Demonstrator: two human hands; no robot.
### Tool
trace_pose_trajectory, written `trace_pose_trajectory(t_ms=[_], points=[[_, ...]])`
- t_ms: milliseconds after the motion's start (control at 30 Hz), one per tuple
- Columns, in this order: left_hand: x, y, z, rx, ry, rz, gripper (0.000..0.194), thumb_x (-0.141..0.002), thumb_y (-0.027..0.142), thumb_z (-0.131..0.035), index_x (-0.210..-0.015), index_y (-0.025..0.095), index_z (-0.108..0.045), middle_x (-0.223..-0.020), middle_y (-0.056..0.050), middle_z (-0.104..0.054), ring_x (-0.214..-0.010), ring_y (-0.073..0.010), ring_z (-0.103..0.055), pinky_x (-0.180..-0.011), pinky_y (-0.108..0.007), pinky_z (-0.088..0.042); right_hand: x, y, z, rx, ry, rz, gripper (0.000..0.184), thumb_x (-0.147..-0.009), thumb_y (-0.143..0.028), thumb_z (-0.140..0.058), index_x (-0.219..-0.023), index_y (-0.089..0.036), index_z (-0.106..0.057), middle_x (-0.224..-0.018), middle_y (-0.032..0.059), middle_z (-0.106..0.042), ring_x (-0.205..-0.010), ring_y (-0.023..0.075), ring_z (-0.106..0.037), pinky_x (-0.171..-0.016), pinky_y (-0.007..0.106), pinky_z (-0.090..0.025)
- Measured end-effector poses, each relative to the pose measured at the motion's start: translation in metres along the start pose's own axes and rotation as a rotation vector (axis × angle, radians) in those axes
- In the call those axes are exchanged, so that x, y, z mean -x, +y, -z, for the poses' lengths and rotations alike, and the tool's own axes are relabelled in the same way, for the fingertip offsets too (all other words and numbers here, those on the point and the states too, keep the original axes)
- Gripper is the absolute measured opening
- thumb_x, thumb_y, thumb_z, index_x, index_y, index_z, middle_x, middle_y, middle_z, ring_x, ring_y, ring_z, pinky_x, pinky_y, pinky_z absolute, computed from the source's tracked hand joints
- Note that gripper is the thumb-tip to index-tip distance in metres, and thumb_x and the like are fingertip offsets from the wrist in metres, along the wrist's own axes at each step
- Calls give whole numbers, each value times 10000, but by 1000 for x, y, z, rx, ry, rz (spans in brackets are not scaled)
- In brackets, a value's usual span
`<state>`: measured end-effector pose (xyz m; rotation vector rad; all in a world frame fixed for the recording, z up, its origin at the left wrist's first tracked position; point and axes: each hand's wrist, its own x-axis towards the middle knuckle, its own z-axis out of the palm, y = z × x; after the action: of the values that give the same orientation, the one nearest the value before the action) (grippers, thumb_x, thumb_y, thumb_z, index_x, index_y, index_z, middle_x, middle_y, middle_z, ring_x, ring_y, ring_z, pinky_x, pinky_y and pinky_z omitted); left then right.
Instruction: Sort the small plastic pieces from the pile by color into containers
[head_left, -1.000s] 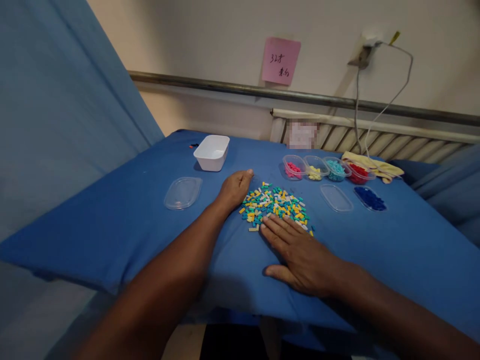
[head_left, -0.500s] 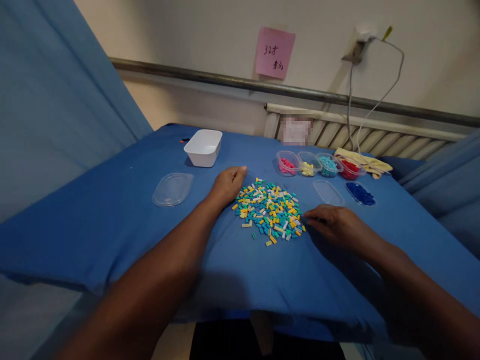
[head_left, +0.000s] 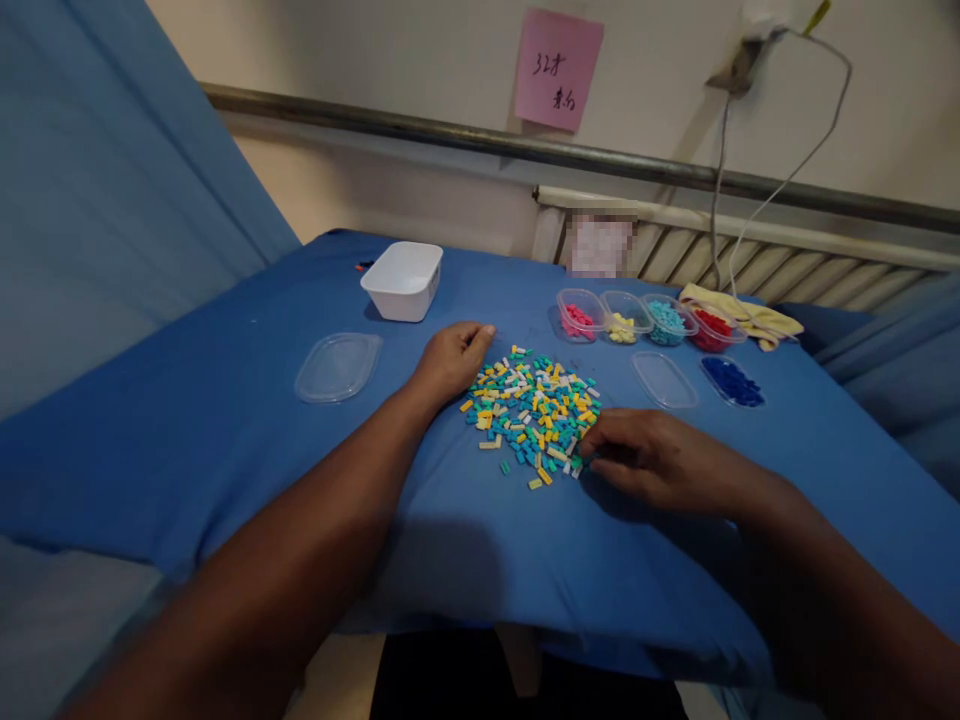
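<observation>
the pile of small coloured pieces (head_left: 536, 405) is lying on the blue cloth (head_left: 187, 420) between both hands, green, teal, yellow and white mixing. from the left hand (head_left: 452, 360) it is lying rightward and nearer the body; from the right hand (head_left: 664, 455), leftward and a little farther out. right fingertips are meeting its near-right rim, by a green piece (head_left: 577, 461). left hand is resting at the far-left rim, touching or just beside the pieces; cannot tell which.

left hand is curling loosely, thumb pointing out and rightward; palm is hiding, so cannot tell if it is holding anything. right hand is bending its fingers toward the thumb; cannot tell if a piece is sitting between them.

long axis: pile is spreading roundish, showing none clearly; single pieces are pointing every way.

edges: a green stray (head_left: 505, 467) and a pale yellow stray (head_left: 535, 484) are lying along the near rim. cloth is running from there toward the body. left clear lid (head_left: 339, 368) is lying well apart, white tub (head_left: 397, 306) standing beyond the left hand. row of clear tubs (head_left: 639, 328) is standing far-right of the pile, right clear lid (head_left: 665, 380) lying between it and the right hand.
</observation>
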<state>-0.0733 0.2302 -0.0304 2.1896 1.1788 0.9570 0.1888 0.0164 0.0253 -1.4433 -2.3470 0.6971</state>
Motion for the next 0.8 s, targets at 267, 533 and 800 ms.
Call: trace_pose_trajectory(t_ms=[267, 533, 800], points=[[-2, -5, -3, -38, -21, 18, 423, -1033, 516, -527, -859, 196, -742, -817, -50, -719, -784, -217, -627, -709, -352, -439, 8, 1, -13, 144, -42, -26, 133, -1029, -241, -644, -1097, -225, -757, -1027, 65, -780, -887, 214, -714, -793, 322, -515], [-3, -7, -4, -42, -21, 27, 383, -1001, 456, -570, -1037, 178, -831, -1013, -84, -806, -917, -252, -708, -856, -374, -523, 9, -1, -12, 170, -52, -57, 148, -1039, -269, -652, -1125, -219, -762, -1029, 65, -780, -868, 214, -717, -769, 318, -497], [-4, -9, -5, -34, -30, 37, 349, -996, 413, -581, -1074, 188, -835, -1076, -90, -817, -987, -269, -729, -933, -391, -552, 12, -3, -14, 210, -35, 39, 151, -1064, -228, -619, -1091, -223, -768, -1046, 70, -764, -933, 220, -711, -822, 332, -536]])
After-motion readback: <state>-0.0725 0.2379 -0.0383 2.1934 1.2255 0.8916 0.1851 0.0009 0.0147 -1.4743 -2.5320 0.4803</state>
